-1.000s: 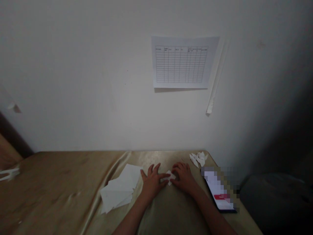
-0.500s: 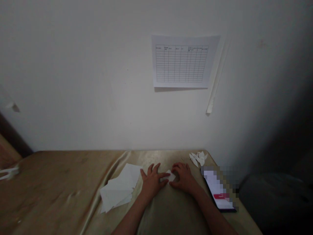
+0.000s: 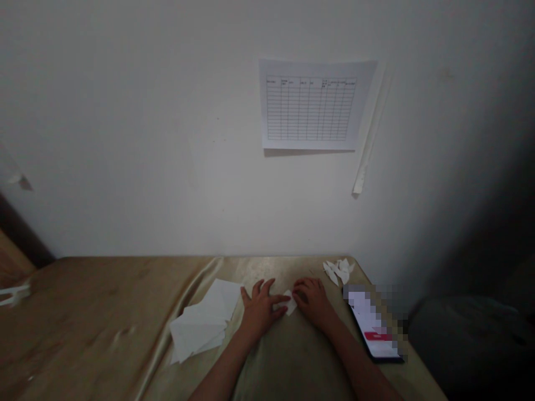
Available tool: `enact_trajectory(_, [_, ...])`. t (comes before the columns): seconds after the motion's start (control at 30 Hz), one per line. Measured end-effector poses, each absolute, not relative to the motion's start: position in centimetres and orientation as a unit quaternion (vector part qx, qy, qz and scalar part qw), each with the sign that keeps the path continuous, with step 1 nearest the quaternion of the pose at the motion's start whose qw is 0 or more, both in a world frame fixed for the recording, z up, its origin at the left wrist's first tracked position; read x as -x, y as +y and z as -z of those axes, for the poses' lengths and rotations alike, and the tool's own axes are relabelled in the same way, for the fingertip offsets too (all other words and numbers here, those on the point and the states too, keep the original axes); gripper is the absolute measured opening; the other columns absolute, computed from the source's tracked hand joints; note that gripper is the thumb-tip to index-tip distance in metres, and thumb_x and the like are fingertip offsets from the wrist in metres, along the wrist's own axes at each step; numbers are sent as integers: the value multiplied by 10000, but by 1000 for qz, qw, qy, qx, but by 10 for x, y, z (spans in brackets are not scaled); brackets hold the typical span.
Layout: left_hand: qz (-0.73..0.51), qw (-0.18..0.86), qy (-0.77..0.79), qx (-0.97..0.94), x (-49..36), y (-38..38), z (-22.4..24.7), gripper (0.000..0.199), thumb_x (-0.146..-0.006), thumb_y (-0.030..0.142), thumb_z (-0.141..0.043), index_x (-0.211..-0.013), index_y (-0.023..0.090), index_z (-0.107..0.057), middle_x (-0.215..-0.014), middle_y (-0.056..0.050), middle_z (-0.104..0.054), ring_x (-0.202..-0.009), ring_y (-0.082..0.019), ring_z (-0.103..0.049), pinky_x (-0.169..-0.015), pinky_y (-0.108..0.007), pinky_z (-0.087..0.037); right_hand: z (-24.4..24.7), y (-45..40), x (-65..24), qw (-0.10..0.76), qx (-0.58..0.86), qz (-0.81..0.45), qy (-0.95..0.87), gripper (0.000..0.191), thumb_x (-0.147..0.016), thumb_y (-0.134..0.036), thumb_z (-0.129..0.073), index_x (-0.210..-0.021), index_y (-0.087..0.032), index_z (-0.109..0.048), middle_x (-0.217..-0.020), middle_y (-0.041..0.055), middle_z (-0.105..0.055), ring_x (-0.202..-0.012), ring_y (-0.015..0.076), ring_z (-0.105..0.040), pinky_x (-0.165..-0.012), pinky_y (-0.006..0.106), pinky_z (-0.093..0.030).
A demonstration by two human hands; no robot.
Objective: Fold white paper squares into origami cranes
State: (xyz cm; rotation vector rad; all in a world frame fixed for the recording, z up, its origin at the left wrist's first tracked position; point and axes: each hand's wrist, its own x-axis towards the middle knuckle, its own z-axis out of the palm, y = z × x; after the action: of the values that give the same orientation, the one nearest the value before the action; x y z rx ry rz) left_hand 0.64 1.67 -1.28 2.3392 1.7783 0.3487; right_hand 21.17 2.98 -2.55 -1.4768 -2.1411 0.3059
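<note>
A small white piece of paper [image 3: 289, 306] lies on the gold-brown cloth between my hands. My left hand [image 3: 262, 305] rests at its left side, fingers spread, with the index finger and thumb on the paper. On the right side, my right hand [image 3: 312, 299] is bent over the paper's edge, its thumb and fingertips close together there. Whether the right fingertips pinch the paper or press it down is too small to tell. Left of my left hand, several white paper sheets [image 3: 200, 328] overlap in a loose pile.
A phone [image 3: 374, 326] with a lit screen lies right of my right hand. White paper scraps [image 3: 340, 271] sit near the back right corner of the cloth-covered table [image 3: 104, 312]. A printed chart [image 3: 311, 108] hangs on the wall. A white object [image 3: 14, 295] is at the far left.
My right thumb has moved up toward its fingertips at the paper's right edge. More of the paper's lower part shows. My left hand has hardly moved.
</note>
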Motion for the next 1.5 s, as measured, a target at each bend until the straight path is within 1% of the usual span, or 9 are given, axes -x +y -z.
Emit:
enact_trajectory(0.2, [-120,97,606,-781,-7,17,12,329,-837,541,-653,-1163,582,-648,-1560,48,-409,-1458,-390,-263,-1094,-792,-10,27,40,-207,250,569,-108,-776,135,-888,-283,-602,-942,-254,-723,-1165,32,-663,-1171,227,-529,-1113,425,-251])
enact_trajectory(0.43, [-127,102,612,-774,-7,17,9,322,-818,549,-672,-1135,602,-651,-1538,40,-440,-1450,-390,-283,-1072,-811,-17,22,38,-209,251,561,-135,-778,106,-825,-288,-670,-914,-251,-714,-1170,20,-654,-1193,224,-519,-1122,420,-229])
enact_trajectory(0.77, [-111,113,616,-771,-5,18,11,361,-814,577,-661,-1172,606,-624,-1566,47,-404,-1465,-381,-259,-1079,-805,-20,19,27,-214,255,540,-163,-786,379,-687,-406,-803,-1006,-245,-678,-1260,50,-611,-1248,261,-491,-1146,442,-216])
enact_trajectory(1.0, [-104,130,612,-773,-4,17,7,345,-842,539,-633,-1183,592,-628,-1582,67,-378,-1477,-394,-230,-1082,-805,3,18,24,-215,245,534,-164,-792,486,-648,-464,-820,-1056,-250,-668,-1285,67,-595,-1270,283,-479,-1188,491,-117])
enact_trajectory(1.07, [-105,130,613,-772,-4,18,8,342,-844,537,-632,-1180,599,-625,-1575,67,-391,-1476,-391,-234,-1081,-807,9,21,26,-216,255,533,-171,-789,458,-660,-462,-820,-1043,-254,-683,-1278,63,-604,-1263,277,-484,-1182,477,-153])
enact_trajectory(1.17, [-105,124,615,-772,-4,18,9,332,-849,542,-629,-1174,609,-623,-1567,67,-403,-1475,-384,-242,-1085,-800,6,25,29,-217,282,537,-178,-775,312,-742,-427,-771,-1003,-266,-713,-1241,44,-631,-1244,251,-494,-1148,432,-239])
enact_trajectory(1.27, [-93,127,617,-771,-4,17,7,351,-848,548,-627,-1195,600,-614,-1578,66,-386,-1476,-384,-237,-1097,-788,-2,28,31,-216,295,543,-164,-769,191,-815,-375,-701,-971,-271,-733,-1206,38,-648,-1214,236,-505,-1110,407,-290])
enact_trajectory(1.37, [-85,131,620,-769,-5,17,5,373,-846,546,-626,-1215,590,-606,-1586,70,-371,-1480,-385,-225,-1105,-779,-3,30,34,-212,291,549,-143,-770,152,-809,-329,-691,-938,-266,-743,-1176,39,-661,-1205,243,-501,-1099,409,-295])
enact_trajectory(1.5, [-97,127,618,-770,-5,17,6,348,-847,526,-629,-1189,588,-627,-1567,65,-403,-1473,-395,-237,-1092,-794,5,31,37,-207,282,561,-116,-769,115,-799,-285,-686,-895,-264,-746,-1137,34,-678,-1241,259,-467,-1130,436,-242])
